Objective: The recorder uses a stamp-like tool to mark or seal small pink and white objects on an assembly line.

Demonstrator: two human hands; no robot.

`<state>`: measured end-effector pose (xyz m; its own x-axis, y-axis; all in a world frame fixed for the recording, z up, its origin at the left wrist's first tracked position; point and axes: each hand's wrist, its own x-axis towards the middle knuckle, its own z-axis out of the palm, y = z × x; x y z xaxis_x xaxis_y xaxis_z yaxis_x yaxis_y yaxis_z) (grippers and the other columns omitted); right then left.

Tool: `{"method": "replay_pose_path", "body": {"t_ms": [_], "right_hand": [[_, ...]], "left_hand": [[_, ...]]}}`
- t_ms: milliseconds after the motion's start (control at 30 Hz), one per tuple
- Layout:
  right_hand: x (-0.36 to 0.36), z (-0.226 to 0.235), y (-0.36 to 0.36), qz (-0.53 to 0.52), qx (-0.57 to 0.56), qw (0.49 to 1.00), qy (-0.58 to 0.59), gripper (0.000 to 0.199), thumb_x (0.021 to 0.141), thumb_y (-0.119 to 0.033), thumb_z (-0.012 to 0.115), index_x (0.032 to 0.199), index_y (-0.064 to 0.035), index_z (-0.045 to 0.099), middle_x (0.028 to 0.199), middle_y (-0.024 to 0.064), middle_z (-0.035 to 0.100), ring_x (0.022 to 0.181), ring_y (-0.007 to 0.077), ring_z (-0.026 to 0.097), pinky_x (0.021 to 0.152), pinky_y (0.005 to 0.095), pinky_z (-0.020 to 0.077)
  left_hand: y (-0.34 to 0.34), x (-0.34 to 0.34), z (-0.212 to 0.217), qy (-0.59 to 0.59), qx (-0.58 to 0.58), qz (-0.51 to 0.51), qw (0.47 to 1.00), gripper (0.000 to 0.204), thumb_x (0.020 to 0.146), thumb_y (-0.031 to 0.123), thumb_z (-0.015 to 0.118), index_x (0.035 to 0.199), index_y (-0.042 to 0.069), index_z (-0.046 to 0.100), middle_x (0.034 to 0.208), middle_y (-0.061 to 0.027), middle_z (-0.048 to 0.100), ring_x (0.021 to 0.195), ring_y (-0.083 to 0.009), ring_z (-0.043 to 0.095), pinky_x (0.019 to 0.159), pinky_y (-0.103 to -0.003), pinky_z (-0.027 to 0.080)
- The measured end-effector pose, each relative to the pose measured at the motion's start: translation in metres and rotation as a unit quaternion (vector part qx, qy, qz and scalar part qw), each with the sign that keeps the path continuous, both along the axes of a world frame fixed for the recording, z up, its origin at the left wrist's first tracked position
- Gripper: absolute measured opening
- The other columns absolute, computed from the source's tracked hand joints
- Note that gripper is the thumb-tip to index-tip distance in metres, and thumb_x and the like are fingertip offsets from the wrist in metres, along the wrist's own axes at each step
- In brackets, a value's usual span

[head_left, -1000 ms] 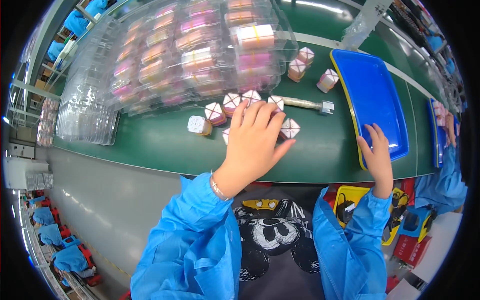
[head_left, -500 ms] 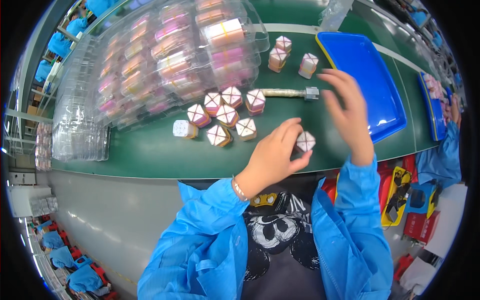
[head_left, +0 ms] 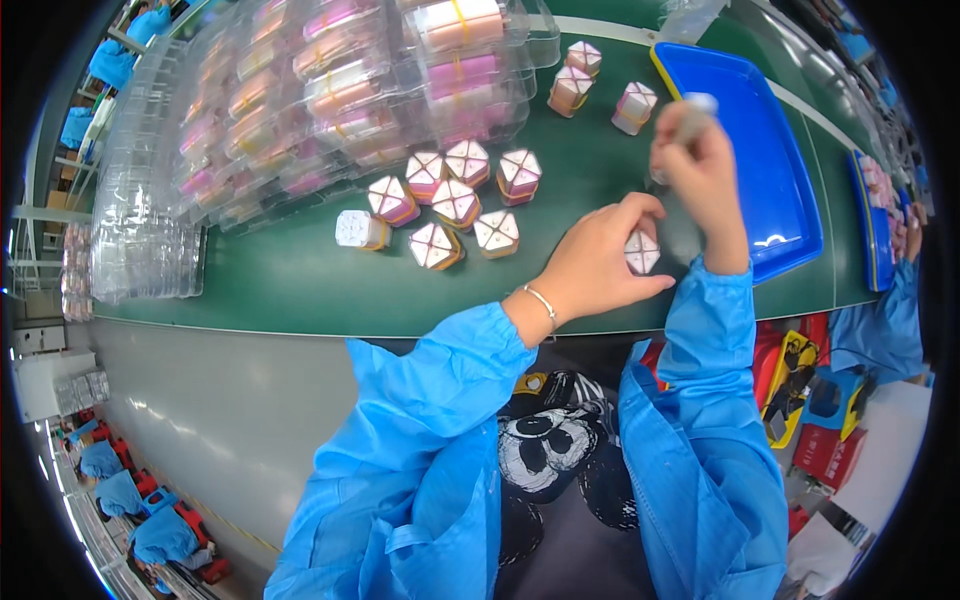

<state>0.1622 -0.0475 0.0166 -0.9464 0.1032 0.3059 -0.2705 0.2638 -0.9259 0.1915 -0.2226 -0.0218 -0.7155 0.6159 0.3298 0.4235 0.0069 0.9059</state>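
Head view: the left hand (head_left: 600, 258) curls around a white-topped block (head_left: 641, 253) on the green tabletop (head_left: 310, 290) while the right hand (head_left: 706, 160) grips a motion-blurred tool (head_left: 692, 121); steady bracing, keeping the block upright, serves best.

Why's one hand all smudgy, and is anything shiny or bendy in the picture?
Head view: the right hand and its tool look smeared, likely motion blur; head view: white glare on the tray, near its lower end; head view: the table's front edge curves, fisheye distortion.
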Motion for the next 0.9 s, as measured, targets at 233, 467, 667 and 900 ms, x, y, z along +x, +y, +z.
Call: {"method": "replay_pose_path", "body": {"t_ms": [233, 467, 667, 900], "right_hand": [[0.026, 0.044, 0.006, 0.196, -0.389, 0.895, 0.099, 0.014, 0.094, -0.014, 0.05, 0.103, -0.003, 0.051, 0.073, 0.0051, 0.048, 0.053, 0.0103, 0.039, 0.052, 0.027, 0.0342], [0.057, 0.041, -0.044, 0.186, -0.27, 0.937, 0.121, 0.014, 0.099, -0.01, 0.047, 0.107, 0.0014, 0.052, 0.066, 0.0039, 0.047, 0.052, 0.0072, 0.039, 0.047, 0.0238, 0.0312], [0.053, 0.033, -0.054, 0.193, -0.217, 0.95, 0.113, 0.012, 0.097, -0.008, 0.051, 0.103, 0.0021, 0.056, 0.066, 0.0014, 0.049, 0.054, 0.0054, 0.041, 0.049, 0.0229, 0.0323], [0.064, 0.033, -0.072, 0.046, -0.199, 0.97, 0.128, 0.01, 0.093, 0.0, 0.061, 0.103, 0.0023, 0.061, 0.07, 0.0041, 0.059, 0.053, 0.0066, 0.052, 0.048, 0.0201, 0.0399]], "left_hand": [[0.005, 0.001, -0.007, 0.04, -0.106, 0.073, 0.991, 0.034, 0.074, 0.028, 0.079, 0.095, 0.012, 0.058, 0.085, -0.0053, 0.066, 0.083, -0.0277, 0.064, 0.075, -0.038, 0.05], [0.0, -0.004, -0.005, 0.027, -0.062, 0.04, 0.997, 0.04, 0.071, 0.027, 0.084, 0.096, 0.01, 0.058, 0.095, -0.0079, 0.063, 0.09, -0.0275, 0.063, 0.079, -0.037, 0.05], [-0.008, -0.01, -0.007, -0.021, 0.016, -0.017, 0.999, 0.042, 0.07, 0.021, 0.087, 0.097, 0.008, 0.058, 0.1, -0.0073, 0.061, 0.091, -0.0234, 0.061, 0.08, -0.036, 0.05], [-0.009, -0.006, -0.009, -0.043, -0.006, -0.019, 0.999, 0.036, 0.072, 0.027, 0.082, 0.096, 0.008, 0.062, 0.089, -0.0096, 0.063, 0.085, -0.0306, 0.063, 0.073, -0.039, 0.05]]}}
